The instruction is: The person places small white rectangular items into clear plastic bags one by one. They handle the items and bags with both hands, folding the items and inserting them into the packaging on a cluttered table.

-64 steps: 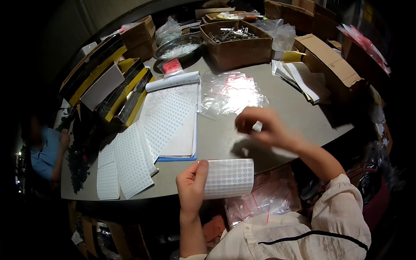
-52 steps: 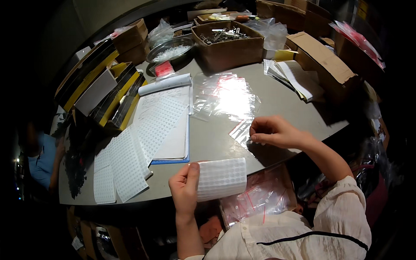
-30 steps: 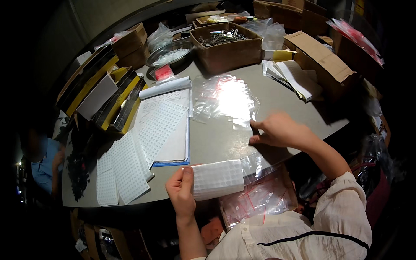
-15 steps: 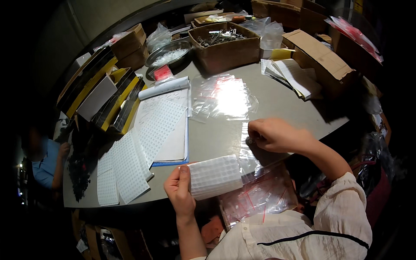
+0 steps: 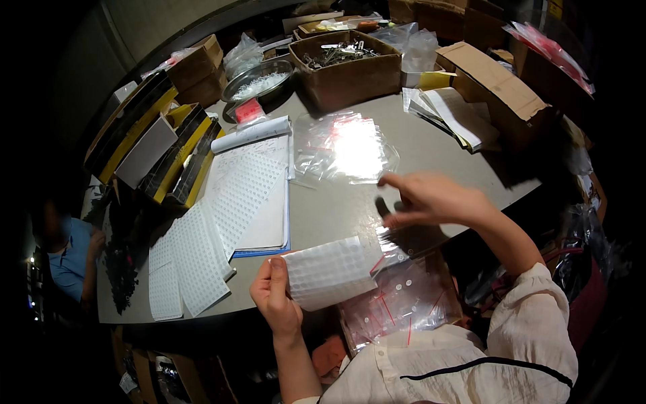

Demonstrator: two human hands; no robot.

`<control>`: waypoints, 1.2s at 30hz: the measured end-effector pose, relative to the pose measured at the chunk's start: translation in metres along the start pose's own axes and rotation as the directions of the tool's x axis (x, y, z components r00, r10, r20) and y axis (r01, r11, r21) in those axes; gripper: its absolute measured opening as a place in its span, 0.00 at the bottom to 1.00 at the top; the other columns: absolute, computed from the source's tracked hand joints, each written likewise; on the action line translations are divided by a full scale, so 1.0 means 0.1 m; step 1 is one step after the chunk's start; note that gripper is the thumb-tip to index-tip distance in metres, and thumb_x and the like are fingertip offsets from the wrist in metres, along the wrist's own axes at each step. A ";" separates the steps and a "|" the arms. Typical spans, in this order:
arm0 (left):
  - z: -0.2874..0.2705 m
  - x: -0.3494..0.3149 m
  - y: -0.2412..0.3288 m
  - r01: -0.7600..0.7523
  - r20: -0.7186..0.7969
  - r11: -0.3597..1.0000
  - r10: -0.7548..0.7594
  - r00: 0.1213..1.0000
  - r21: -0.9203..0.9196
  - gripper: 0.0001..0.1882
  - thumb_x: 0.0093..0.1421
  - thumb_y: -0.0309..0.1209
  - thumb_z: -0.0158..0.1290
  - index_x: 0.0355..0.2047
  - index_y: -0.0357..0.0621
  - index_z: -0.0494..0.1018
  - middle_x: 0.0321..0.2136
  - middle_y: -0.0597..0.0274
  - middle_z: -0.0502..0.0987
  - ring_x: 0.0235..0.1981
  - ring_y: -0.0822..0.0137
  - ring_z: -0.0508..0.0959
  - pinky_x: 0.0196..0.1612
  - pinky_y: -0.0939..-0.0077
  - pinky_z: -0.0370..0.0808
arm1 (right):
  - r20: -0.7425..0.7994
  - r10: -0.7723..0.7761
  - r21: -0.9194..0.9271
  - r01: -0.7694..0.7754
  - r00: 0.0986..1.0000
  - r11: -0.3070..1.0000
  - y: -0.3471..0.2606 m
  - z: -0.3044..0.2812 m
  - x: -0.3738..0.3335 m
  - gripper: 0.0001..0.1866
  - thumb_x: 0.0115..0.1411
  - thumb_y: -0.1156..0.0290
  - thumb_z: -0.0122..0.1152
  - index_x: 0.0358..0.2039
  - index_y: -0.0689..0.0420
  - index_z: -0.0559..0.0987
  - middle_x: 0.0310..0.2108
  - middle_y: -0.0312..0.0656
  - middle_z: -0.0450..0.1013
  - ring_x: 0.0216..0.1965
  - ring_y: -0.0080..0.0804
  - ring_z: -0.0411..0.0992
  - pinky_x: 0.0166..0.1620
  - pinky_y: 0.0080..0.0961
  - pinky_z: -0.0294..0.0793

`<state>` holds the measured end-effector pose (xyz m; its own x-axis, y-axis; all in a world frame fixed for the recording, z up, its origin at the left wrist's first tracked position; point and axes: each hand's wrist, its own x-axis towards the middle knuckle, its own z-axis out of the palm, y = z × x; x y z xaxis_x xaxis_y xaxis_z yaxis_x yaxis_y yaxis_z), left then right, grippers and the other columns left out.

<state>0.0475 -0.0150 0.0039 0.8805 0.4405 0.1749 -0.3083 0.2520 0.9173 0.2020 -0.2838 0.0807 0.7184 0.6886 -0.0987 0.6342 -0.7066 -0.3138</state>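
My left hand (image 5: pixel 277 299) grips a white sheet of round stickers (image 5: pixel 330 273), thumb on top, at the near edge of the table. My right hand (image 5: pixel 431 200) hovers over the tabletop to the right of the sheet, index finger and thumb spread apart with nothing between them. Below it, a clear zip bag (image 5: pixel 390 250) lies at the table edge, partly behind the sheet. Against my lap sits an open box (image 5: pixel 452 299) of clear bags with red strips and small round stickers. Beyond my right hand lies a glaring pile of clear zip bags (image 5: pixel 346 148).
More sticker sheets (image 5: pixel 192 262) overlap a blue clipboard (image 5: pixel 289 222) of papers on the left. Black-and-yellow boxes (image 5: pixel 185 158) stand behind them. At the back are a metal bowl (image 5: pixel 259 81), a carton of metal parts (image 5: pixel 346 77) and a brown carton (image 5: pixel 494 81). A person in blue (image 5: pixel 70 259) sits far left.
My right hand has let go of the clear bag, and its fingers have spread. The bag has slid down toward the box at my lap. The sticker sheet has shifted slightly left.
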 end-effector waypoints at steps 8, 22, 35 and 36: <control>0.00 0.02 0.01 0.009 0.003 0.999 -0.009 1.000 0.047 0.18 0.73 0.37 0.50 0.34 0.33 0.78 0.28 0.65 0.78 0.29 0.77 0.73 0.36 0.82 0.68 | -0.043 -0.014 -0.211 0.004 0.999 0.978 0.21 0.12 0.28 0.31 0.63 0.38 0.60 0.57 0.46 0.80 0.28 0.52 0.78 0.32 0.52 0.79 0.35 0.46 0.75; 0.06 0.02 0.02 -0.005 -0.041 1.000 0.004 0.999 -0.025 0.17 0.73 0.37 0.51 0.33 0.35 0.79 0.27 0.67 0.78 0.28 0.78 0.72 0.35 0.83 0.67 | -0.085 0.049 -0.183 -0.064 0.995 0.981 -0.11 0.08 0.02 0.31 0.64 0.38 0.58 0.53 0.51 0.83 0.28 0.53 0.79 0.32 0.55 0.79 0.37 0.45 0.77; 0.00 0.02 -0.01 0.034 0.048 0.999 -0.034 0.998 0.000 0.18 0.74 0.37 0.50 0.35 0.33 0.78 0.28 0.66 0.78 0.28 0.78 0.73 0.35 0.83 0.68 | -0.090 -0.209 0.134 0.220 0.974 0.966 0.09 0.04 -0.11 0.11 0.63 0.66 0.63 0.41 0.60 0.80 0.31 0.47 0.77 0.32 0.42 0.76 0.37 0.37 0.74; -0.02 0.02 -0.01 0.030 0.051 1.000 -0.030 0.998 -0.002 0.18 0.74 0.37 0.50 0.36 0.32 0.78 0.28 0.65 0.78 0.29 0.78 0.73 0.35 0.83 0.68 | -0.133 -0.254 0.183 0.276 0.958 0.944 0.09 0.03 -0.06 0.09 0.62 0.71 0.62 0.41 0.61 0.79 0.33 0.47 0.76 0.33 0.41 0.75 0.37 0.37 0.74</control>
<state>0.0489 -0.0126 0.0025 0.9065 0.3883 0.1658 -0.2829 0.2671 0.9212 0.2026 -0.2937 0.0753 0.5650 0.8176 0.1106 0.7443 -0.4473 -0.4960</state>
